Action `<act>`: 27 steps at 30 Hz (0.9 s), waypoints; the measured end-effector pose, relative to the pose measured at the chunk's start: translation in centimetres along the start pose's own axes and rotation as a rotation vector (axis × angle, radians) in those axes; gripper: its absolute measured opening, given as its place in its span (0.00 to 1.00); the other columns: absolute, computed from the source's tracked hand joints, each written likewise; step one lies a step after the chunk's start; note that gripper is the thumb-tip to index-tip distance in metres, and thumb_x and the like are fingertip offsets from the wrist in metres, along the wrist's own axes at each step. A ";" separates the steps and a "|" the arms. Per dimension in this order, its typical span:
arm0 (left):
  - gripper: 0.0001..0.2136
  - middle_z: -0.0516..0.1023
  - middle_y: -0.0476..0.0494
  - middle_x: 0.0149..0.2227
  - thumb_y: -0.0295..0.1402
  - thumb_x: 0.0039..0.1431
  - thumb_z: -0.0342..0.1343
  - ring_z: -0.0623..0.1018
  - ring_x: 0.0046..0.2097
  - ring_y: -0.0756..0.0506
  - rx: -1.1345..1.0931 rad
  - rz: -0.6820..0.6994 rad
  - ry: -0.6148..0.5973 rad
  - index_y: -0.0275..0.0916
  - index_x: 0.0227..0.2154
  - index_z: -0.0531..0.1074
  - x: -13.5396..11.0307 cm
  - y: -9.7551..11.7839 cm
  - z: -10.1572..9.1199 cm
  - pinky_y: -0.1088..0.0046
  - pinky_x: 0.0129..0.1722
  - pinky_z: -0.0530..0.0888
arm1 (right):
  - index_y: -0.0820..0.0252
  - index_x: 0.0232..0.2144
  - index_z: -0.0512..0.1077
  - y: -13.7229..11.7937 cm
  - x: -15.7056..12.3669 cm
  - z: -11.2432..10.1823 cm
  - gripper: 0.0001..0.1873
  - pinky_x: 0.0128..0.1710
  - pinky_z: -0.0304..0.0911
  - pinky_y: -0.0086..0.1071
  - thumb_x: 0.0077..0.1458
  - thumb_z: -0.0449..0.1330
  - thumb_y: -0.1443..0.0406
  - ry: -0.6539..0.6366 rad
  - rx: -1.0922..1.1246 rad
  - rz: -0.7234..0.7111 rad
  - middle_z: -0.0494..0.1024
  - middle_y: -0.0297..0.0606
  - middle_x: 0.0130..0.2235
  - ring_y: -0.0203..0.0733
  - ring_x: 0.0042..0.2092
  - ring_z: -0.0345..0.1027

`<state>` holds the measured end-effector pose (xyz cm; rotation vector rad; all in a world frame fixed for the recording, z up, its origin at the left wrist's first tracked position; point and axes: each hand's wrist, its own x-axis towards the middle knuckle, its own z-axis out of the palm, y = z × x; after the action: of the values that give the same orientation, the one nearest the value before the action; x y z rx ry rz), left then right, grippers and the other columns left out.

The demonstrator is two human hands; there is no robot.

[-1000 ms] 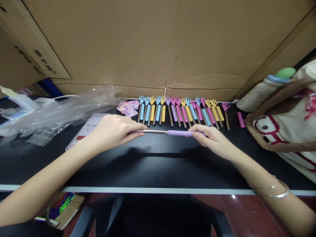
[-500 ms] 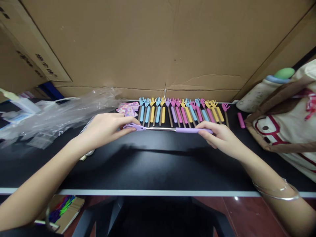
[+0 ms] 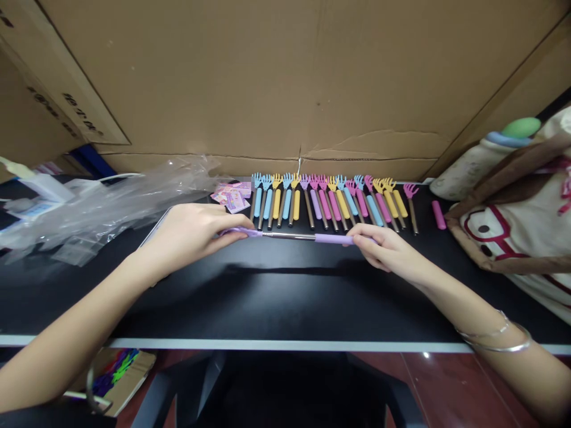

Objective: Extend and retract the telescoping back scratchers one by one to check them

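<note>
A purple back scratcher (image 3: 289, 236) with a metal shaft is held level above the black desk. My left hand (image 3: 191, 235) pinches its purple claw head, which the fingers partly cover. My right hand (image 3: 379, 244) closes round the right end of its purple sleeve handle. Behind it lies a row of several back scratchers (image 3: 307, 205) with blue, yellow, pink and purple heads. Some of their coloured handles lie beside the metal shafts. A loose pink handle sleeve (image 3: 438, 214) rests to the right of the row.
Clear plastic bags (image 3: 120, 199) cover the desk's left side, near small printed cards (image 3: 232, 195). A cardboard wall (image 3: 285, 77) stands behind. To the right are a bottle (image 3: 477, 163) and a cream bag (image 3: 535, 226). A box of colourful items (image 3: 120, 380) sits below the desk edge.
My right hand has shifted slightly left along the handle. The claw head has turned and now looks edge-on in my left hand.
</note>
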<state>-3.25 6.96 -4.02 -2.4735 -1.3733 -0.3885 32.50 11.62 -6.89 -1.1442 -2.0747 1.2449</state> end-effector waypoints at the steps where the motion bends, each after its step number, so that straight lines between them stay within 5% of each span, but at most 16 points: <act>1: 0.14 0.79 0.50 0.31 0.45 0.66 0.45 0.74 0.31 0.49 0.002 0.008 0.005 0.52 0.41 0.77 0.0 0.0 0.0 0.76 0.28 0.60 | 0.60 0.33 0.65 0.0 0.0 0.0 0.23 0.15 0.37 0.26 0.60 0.53 0.46 -0.016 0.010 0.006 0.53 0.22 0.14 0.28 0.15 0.43; 13: 0.15 0.79 0.50 0.34 0.46 0.66 0.45 0.75 0.33 0.49 -0.088 -0.008 -0.020 0.50 0.41 0.77 0.1 -0.1 0.2 0.77 0.32 0.63 | 0.61 0.32 0.68 0.3 0.0 0.0 0.19 0.18 0.42 0.27 0.61 0.53 0.50 0.048 -0.114 -0.062 0.54 0.23 0.16 0.29 0.17 0.45; 20: 0.17 0.80 0.52 0.37 0.49 0.66 0.44 0.77 0.36 0.47 -0.143 -0.046 -0.096 0.52 0.43 0.75 0.1 -0.3 0.3 0.76 0.32 0.63 | 0.59 0.33 0.71 -0.6 -0.3 0.0 0.13 0.28 0.57 0.29 0.58 0.55 0.56 0.210 -0.383 -0.259 0.72 0.35 0.29 0.36 0.29 0.64; 27: 0.16 0.80 0.53 0.36 0.48 0.66 0.44 0.77 0.35 0.48 -0.169 -0.049 -0.081 0.51 0.43 0.75 0.3 -0.1 0.7 0.76 0.31 0.62 | 0.58 0.35 0.71 -0.4 -0.4 0.0 0.12 0.28 0.57 0.29 0.60 0.54 0.56 0.269 -0.477 -0.311 0.75 0.36 0.31 0.38 0.30 0.67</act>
<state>-3.08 7.49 -4.51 -2.6208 -1.4930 -0.4357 32.56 11.17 -6.57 -1.0507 -2.2842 0.4356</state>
